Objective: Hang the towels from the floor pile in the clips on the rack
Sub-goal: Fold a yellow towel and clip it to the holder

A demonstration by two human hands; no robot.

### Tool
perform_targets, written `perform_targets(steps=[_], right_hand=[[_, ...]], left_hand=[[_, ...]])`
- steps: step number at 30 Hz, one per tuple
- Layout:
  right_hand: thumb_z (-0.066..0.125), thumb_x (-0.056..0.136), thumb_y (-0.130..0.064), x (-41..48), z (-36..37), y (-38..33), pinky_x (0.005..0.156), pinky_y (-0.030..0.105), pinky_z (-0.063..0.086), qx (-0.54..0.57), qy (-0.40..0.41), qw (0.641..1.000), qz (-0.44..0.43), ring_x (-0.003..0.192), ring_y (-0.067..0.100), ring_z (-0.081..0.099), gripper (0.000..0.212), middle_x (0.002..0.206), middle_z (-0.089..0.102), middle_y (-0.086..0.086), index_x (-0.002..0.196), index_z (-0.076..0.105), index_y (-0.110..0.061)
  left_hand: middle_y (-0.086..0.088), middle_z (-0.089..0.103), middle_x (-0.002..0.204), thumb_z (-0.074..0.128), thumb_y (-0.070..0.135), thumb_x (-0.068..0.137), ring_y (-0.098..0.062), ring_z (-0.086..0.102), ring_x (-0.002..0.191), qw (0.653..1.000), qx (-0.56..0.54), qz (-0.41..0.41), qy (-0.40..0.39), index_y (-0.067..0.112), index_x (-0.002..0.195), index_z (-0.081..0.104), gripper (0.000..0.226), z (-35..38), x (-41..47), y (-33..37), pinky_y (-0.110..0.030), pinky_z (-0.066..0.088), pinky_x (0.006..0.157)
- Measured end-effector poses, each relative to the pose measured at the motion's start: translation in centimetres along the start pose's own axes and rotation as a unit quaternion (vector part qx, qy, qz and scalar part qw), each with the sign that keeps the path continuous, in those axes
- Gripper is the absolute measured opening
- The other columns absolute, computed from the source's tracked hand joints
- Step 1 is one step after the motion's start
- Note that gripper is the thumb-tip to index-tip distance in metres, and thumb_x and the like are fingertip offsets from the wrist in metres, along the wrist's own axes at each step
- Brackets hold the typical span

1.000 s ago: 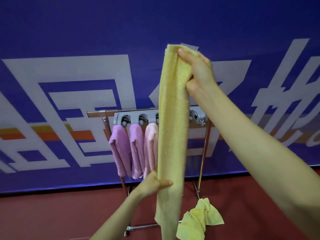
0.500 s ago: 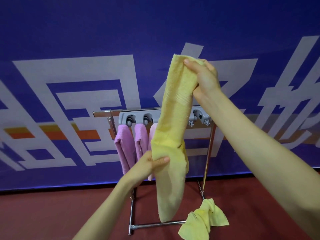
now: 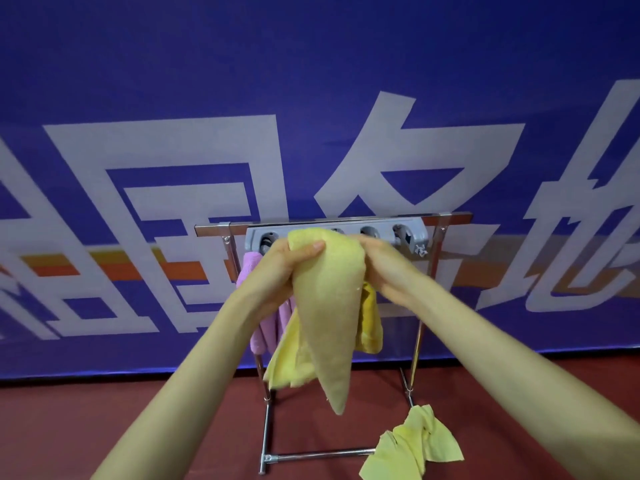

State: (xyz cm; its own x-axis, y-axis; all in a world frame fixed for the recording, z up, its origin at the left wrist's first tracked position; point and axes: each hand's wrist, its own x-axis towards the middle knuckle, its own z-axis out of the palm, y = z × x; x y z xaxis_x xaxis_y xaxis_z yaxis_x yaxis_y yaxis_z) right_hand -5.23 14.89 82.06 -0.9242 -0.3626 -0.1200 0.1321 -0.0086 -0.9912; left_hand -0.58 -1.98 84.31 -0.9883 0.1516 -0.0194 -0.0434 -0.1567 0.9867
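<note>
Before the clip bar [image 3: 337, 233] on the rack [image 3: 420, 336], your left hand [image 3: 277, 271] and right hand [image 3: 388, 271] both clamp the bunched yellow towel [image 3: 329, 306]; keep the fold tight and press it squarely into an empty clip.

Dark red floor [image 3: 104, 427] here – a metal rack [image 3: 265, 427] stands on it in front of the blue wall, and one crumpled yellow towel [image 3: 415, 445] lies by the rack's right foot, touching the bottom bar.
</note>
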Motion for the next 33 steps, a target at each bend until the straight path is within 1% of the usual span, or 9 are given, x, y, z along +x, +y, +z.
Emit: perform_targets(steps=[3, 5, 9, 11, 16, 21, 24, 29, 33], right_hand=[[0.053, 0.086, -0.04, -0.8, 0.8, 2.0, 0.081, 0.043, 0.035, 0.05, -0.019, 0.998, 0.013, 0.093, 0.033, 0.046, 0.055, 0.117, 0.054, 0.036, 0.119, 0.057, 0.004], [0.051, 0.091, -0.044, -1.4, 1.2, 2.3, 0.095, 0.046, 0.041, 0.061, -0.036, 0.997, 0.024, 0.11, 0.042, 0.055, 0.047, 0.127, 0.054, 0.032, 0.118, 0.064, -0.007], [0.056, 0.087, -0.033, -1.3, 1.1, 3.1, 0.103, 0.059, 0.03, 0.052, -0.104, 0.993, 0.032, 0.128, 0.061, 0.02, 0.047, 0.136, 0.023, 0.047, 0.13, 0.057, -0.014], [0.045, 0.09, -0.017, -1.5, 0.5, 3.5, 0.109, 0.055, 0.03, 0.039, -0.132, 0.99, 0.014, 0.132, 0.049, 0.034, 0.045, 0.138, 0.036, 0.038, 0.134, 0.054, -0.021], [0.041, 0.071, 0.005, -2.3, -0.7, 4.4, 0.079, 0.021, 0.051, 0.03, -0.247, 0.968, 0.028, 0.095, 0.008, 0.065, 0.07, 0.097, 0.071, -0.005, 0.131, 0.044, -0.03], [0.049, 0.088, 0.011, -2.1, 0.5, 5.6, 0.089, 0.023, 0.05, -0.102, -0.102, 0.987, -0.074, 0.108, 0.008, 0.06, 0.053, 0.118, 0.064, 0.011, 0.127, 0.053, -0.025], [0.041, 0.087, 0.012, -2.0, 1.2, 6.3, 0.092, 0.041, 0.047, -0.142, -0.018, 0.983, -0.116, 0.095, 0.019, 0.059, 0.045, 0.11, 0.061, 0.025, 0.12, 0.057, -0.014], [0.044, 0.081, 0.008, -1.9, 0.7, 6.8, 0.077, 0.048, 0.05, -0.241, 0.03, 0.957, -0.161, 0.089, 0.035, 0.061, 0.05, 0.091, 0.068, 0.013, 0.109, 0.059, -0.031], [0.038, 0.077, 0.001, -2.1, -0.6, 6.1, 0.073, 0.037, 0.052, -0.274, 0.032, 0.949, -0.153, 0.09, 0.022, 0.063, 0.059, 0.092, 0.069, 0.001, 0.111, 0.059, -0.042]], left_hand=[[-0.01, 0.07, 0.103, 0.058, 0.014, 0.091, -0.02, 0.066, 0.095, 0.999, 0.019, -0.048, -0.016, 0.005, 0.114, 0.064, 0.026, -0.1, 0.1, -0.4, -0.031, 0.053, 0.082], [-0.006, 0.073, 0.096, 0.057, 0.014, 0.091, -0.016, 0.068, 0.089, 0.996, 0.034, -0.072, -0.041, 0.009, 0.106, 0.068, 0.018, -0.2, -0.1, -0.4, -0.028, 0.054, 0.08], [-0.004, 0.074, 0.09, 0.066, 0.014, 0.083, -0.015, 0.07, 0.086, 0.991, 0.023, -0.108, -0.072, 0.009, 0.103, 0.064, 0.021, -0.6, -0.3, -0.7, -0.027, 0.055, 0.076], [-0.004, 0.074, 0.091, 0.074, 0.016, 0.075, -0.015, 0.071, 0.086, 0.99, 0.016, -0.124, -0.068, 0.005, 0.114, 0.056, 0.044, -1.0, -0.1, -1.0, -0.026, 0.055, 0.071], [-0.001, 0.074, 0.075, 0.067, 0.013, 0.081, -0.012, 0.071, 0.073, 0.99, -0.031, -0.127, -0.053, 0.011, 0.095, 0.06, 0.016, -1.7, 0.2, -1.6, -0.027, 0.053, 0.068], [-0.003, 0.075, 0.077, 0.065, 0.016, 0.073, -0.013, 0.072, 0.075, 0.989, -0.028, -0.131, -0.061, 0.009, 0.095, 0.062, 0.024, -1.6, 0.4, -2.0, -0.029, 0.053, 0.07], [-0.002, 0.075, 0.078, 0.067, 0.01, 0.078, -0.012, 0.072, 0.076, 0.985, 0.002, -0.145, -0.089, 0.01, 0.096, 0.062, 0.018, -1.2, 0.5, -2.5, -0.029, 0.053, 0.072], [-0.011, 0.073, 0.103, 0.072, 0.022, 0.071, -0.021, 0.07, 0.099, 0.981, 0.026, -0.165, -0.099, 0.002, 0.119, 0.058, 0.054, -1.4, 1.1, -3.2, -0.029, 0.054, 0.078], [-0.006, 0.075, 0.085, 0.073, 0.018, 0.075, -0.015, 0.071, 0.083, 0.982, 0.067, -0.147, -0.095, 0.007, 0.093, 0.071, 0.021, -1.5, 1.6, -3.4, -0.023, 0.055, 0.07]])
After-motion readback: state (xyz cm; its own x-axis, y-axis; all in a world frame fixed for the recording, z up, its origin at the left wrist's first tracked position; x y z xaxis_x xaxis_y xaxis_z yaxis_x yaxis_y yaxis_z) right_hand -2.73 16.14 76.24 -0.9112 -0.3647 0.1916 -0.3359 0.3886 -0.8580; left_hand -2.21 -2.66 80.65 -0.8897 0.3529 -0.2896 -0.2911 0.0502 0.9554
